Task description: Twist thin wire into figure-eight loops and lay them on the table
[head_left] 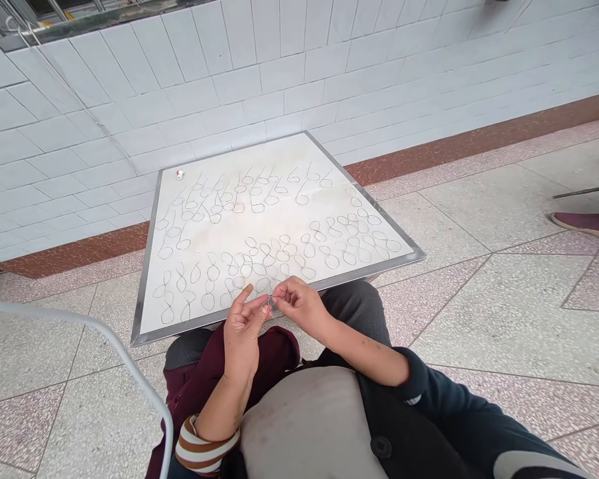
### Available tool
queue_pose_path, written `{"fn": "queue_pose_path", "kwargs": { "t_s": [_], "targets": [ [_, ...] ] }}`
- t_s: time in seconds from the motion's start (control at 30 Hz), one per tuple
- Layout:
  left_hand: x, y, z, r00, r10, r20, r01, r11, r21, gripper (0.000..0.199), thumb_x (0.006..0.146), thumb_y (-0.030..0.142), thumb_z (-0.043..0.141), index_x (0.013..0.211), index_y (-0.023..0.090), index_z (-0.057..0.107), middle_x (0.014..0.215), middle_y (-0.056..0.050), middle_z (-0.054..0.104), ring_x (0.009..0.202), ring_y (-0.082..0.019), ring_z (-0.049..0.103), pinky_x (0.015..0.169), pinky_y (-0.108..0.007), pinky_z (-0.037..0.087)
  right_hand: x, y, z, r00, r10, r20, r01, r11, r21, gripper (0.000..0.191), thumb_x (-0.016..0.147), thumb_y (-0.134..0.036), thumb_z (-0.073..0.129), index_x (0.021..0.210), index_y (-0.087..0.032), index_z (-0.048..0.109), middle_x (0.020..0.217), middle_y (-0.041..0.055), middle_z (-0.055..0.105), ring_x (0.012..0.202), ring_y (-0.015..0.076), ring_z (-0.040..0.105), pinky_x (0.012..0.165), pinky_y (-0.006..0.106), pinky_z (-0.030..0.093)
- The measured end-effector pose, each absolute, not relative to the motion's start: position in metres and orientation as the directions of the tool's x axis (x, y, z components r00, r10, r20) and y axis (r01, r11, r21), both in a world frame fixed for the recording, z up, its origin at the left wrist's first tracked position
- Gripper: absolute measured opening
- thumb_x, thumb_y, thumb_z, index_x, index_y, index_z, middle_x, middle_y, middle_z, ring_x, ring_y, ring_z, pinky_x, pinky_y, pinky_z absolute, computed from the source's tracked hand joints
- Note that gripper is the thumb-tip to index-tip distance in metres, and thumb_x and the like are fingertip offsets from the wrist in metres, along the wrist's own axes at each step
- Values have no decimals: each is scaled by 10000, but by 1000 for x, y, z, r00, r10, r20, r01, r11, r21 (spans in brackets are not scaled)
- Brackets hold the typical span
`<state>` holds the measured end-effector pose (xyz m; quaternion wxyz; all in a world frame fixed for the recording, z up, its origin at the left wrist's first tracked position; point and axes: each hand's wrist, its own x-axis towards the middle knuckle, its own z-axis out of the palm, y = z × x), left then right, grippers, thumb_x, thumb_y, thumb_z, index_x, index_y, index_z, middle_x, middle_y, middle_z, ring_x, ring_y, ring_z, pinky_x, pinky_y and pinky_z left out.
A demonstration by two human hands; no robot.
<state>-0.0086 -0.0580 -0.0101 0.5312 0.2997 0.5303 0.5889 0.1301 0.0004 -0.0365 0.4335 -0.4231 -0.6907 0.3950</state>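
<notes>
My left hand [247,322] and my right hand [299,303] meet above the near edge of a white board [274,219] with a metal rim. Between their fingertips is a thin wire [269,303], pinched from both sides. The left index finger stands up, apart from the pinch. On the board's near half lie several wire pieces bent into figure-eights [352,243]. Across the far half are several wire pieces with a single loop and a straight tail [303,198]. The exact shape of the wire in my fingers is too small to tell.
A small red and white object [180,174] sits at the board's far left corner. Behind the board rises a white tiled wall [259,86]. A grey cable [120,349] curves past on the left. Another person's shoe [586,224] shows at the right.
</notes>
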Motion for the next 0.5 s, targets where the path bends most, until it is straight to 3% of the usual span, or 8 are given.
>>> {"fn": "queue_pose_path", "kwargs": {
  "t_s": [0.1, 0.5],
  "targets": [
    [-8, -57, -10, -278, 937, -211, -320, 117, 940, 563, 756, 249, 741, 1278, 204, 536, 1015, -70, 707, 871, -137, 633, 868, -322, 489, 130, 0, -36, -269, 920, 285, 243, 352, -904, 74, 806, -142, 617, 841, -208, 619, 793, -1, 582, 717, 127, 544, 628, 249, 443],
    [-4, -60, -11, -250, 941, -226, -383, 119, 916, 565, 742, 255, 754, 1267, 222, 546, 965, -35, 697, 896, -139, 638, 890, -325, 487, 131, -1, -36, -291, 895, 339, 219, 408, -886, 56, 843, -163, 600, 842, -212, 627, 780, 6, 586, 713, 134, 541, 625, 254, 449]
  ]
}}
